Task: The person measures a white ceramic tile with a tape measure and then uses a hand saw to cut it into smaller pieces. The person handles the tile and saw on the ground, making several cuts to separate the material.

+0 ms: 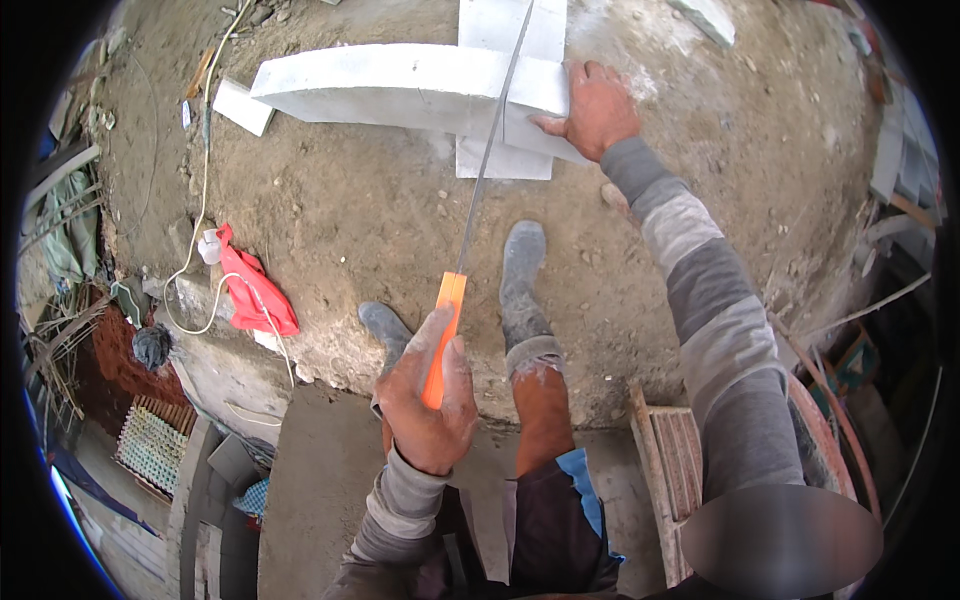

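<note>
My left hand [432, 415] is closed around the orange handle [443, 335] of a handsaw. Its long thin blade [483, 170] runs away from me and crosses a long white lightweight concrete block [385, 88] near the right end, beside a thin line in its near face. Against that right end, my right hand [603, 108] grips the block, thumb on the near face and fingers at the far side. Underneath, another white block [505, 165] lies crosswise on the dirt and props it up.
My booted feet [522, 262] stand on the dirt near a ledge. At the left lie a red cloth [258, 290], a pale cable [207, 150] and a small white offcut [243, 107]. A wooden pallet-like frame [665, 450] stands at lower right; another white piece [707, 17] lies at the far right.
</note>
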`<state>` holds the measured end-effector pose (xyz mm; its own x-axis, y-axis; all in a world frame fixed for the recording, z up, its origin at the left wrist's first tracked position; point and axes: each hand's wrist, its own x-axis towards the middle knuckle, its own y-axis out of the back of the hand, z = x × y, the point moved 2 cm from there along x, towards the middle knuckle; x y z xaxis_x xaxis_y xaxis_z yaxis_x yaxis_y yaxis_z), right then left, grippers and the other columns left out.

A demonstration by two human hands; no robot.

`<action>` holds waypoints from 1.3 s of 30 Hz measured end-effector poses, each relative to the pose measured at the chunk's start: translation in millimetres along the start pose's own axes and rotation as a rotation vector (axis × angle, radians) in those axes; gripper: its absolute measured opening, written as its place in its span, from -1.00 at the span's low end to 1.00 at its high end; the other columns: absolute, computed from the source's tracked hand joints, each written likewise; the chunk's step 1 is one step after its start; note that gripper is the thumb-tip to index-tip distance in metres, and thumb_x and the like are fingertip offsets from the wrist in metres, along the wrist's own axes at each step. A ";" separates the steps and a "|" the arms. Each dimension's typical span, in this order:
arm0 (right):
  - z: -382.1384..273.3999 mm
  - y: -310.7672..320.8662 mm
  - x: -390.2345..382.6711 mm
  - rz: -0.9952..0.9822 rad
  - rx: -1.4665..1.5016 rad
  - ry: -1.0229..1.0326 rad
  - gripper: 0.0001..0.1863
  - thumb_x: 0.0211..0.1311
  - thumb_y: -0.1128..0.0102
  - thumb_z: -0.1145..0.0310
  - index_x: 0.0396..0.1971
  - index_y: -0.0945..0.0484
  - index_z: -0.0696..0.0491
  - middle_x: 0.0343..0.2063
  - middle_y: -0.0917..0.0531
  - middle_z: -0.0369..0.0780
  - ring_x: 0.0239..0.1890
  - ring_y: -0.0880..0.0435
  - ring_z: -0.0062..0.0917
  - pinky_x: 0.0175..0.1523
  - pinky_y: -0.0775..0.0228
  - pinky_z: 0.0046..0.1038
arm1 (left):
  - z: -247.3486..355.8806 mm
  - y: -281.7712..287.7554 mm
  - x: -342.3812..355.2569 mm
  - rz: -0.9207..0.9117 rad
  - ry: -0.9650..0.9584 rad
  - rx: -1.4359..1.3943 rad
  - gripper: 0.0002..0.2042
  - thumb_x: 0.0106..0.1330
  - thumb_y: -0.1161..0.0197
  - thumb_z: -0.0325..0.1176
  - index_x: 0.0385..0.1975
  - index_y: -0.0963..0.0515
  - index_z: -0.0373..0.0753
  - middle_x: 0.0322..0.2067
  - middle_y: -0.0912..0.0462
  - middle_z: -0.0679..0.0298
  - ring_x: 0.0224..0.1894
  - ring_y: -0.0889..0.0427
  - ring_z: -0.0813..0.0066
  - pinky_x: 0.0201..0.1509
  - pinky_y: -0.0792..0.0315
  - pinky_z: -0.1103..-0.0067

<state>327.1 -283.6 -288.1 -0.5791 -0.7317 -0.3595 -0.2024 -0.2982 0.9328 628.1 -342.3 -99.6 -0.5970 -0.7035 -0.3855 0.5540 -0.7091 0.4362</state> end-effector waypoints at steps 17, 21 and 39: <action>7.4 2.7 12.9 -0.084 0.099 -0.022 -0.14 0.02 -0.36 -0.24 0.10 -0.42 0.19 -0.01 -0.55 0.01 0.15 -0.49 -0.15 0.33 -0.22 -0.10 | 34.4 6.7 34.7 -0.098 -0.032 0.101 -0.73 0.32 -0.14 -0.50 -0.05 -0.54 -0.53 -0.19 -0.67 -0.16 -0.10 -0.70 0.05 0.03 -0.50 0.45; 3.8 2.3 3.5 -0.021 0.060 -0.028 -0.12 -0.01 -0.37 -0.26 0.10 -0.42 0.19 -0.03 -0.57 0.01 0.12 -0.51 -0.16 0.28 -0.28 -0.13 | 36.5 3.5 29.1 -0.075 -0.014 0.088 -0.75 0.33 -0.13 -0.50 -0.07 -0.57 -0.49 -0.18 -0.68 -0.13 -0.08 -0.70 0.06 0.05 -0.50 0.46; 94.6 -68.0 132.2 -0.320 0.472 -0.032 -0.04 -0.12 -0.34 -0.40 -0.04 -0.60 0.27 -0.22 -0.68 0.06 -0.24 -0.74 -0.10 -0.05 -0.61 -0.19 | -68.3 53.7 -119.0 0.282 0.095 0.072 -0.63 0.46 -0.03 -0.33 0.13 -0.42 -0.44 -0.73 -0.36 0.31 -0.70 -0.29 0.63 -0.60 -0.21 0.62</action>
<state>189.6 -302.1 -396.8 -0.4530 -0.6291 -0.6317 -0.6979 -0.1906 0.6903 768.5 -299.9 -85.9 -0.3665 -0.8760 -0.3134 0.6456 -0.4820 0.5923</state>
